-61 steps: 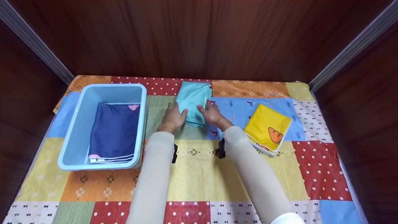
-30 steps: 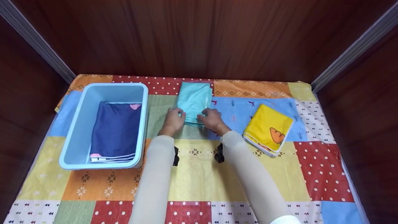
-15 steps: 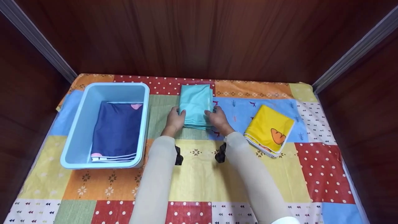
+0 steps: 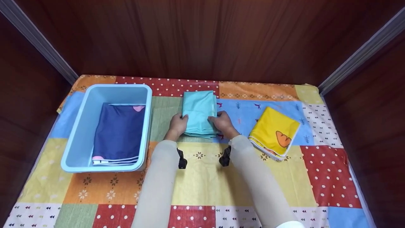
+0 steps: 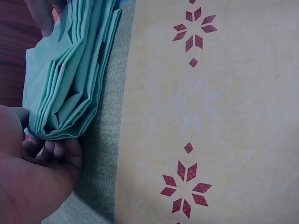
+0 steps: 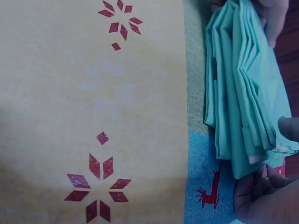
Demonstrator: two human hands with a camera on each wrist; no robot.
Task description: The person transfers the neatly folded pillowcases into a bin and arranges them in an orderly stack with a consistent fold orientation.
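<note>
A turquoise folded cloth [image 4: 199, 109] of many layers lies between my two hands in the head view. My left hand [image 4: 177, 124] grips its left edge, thumb on top and curled fingers under the side, as the left wrist view shows. On the opposite edge my right hand [image 4: 224, 123] holds it the same way, thumb above and fingers [image 6: 254, 189] tucked beneath. The stacked folds [image 5: 70, 88] face me and sag slightly in the middle. How far the cloth is off the table cannot be told for sure.
At the left stands a light blue tub [image 4: 74, 136] with a folded navy cloth [image 4: 118, 131] inside. A folded yellow cloth [image 4: 273, 131] with a carrot-like print lies at the right. A patchwork tablecloth [image 4: 196, 177] covers the table, and brown panels [image 4: 202, 38] rise around it.
Both hands went from lying flat along the turquoise cloth to gripping its side edges. The cloth has since come a little towards me. Tub and yellow cloth stayed put.
</note>
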